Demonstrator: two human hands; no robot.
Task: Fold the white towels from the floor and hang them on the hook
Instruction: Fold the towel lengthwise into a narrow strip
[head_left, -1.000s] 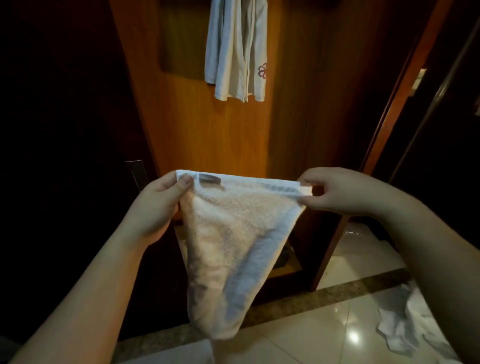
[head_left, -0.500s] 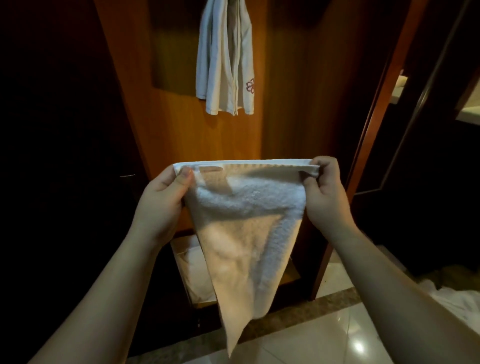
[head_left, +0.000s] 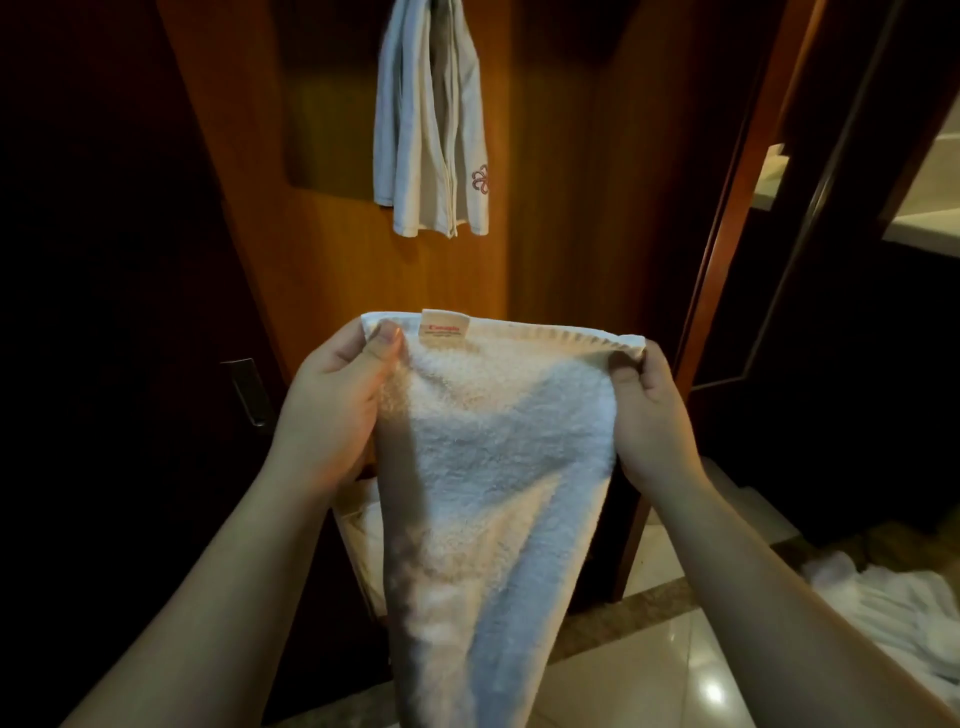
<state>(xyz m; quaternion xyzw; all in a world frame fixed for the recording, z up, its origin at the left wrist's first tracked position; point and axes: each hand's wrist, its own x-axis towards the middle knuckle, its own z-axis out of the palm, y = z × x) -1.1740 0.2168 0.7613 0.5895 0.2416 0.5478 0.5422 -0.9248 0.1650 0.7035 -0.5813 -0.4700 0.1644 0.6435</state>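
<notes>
The left hand (head_left: 332, 410) pinches the top left corner of a white towel (head_left: 488, 467) near its label (head_left: 444, 327); the towel hangs to a point below; the right hand (head_left: 652, 415) pinches the top right corner; another towel (head_left: 431, 130) hangs on the wooden panel (head_left: 545, 208) above; more towels (head_left: 893, 613) lie on the floor (head_left: 649, 680) at right.

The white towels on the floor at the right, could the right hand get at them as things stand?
Probably not yet. The right hand has a grip on a top corner of the held towel, up in front of the chest; the pile of towels lies low beside that forearm.
</notes>
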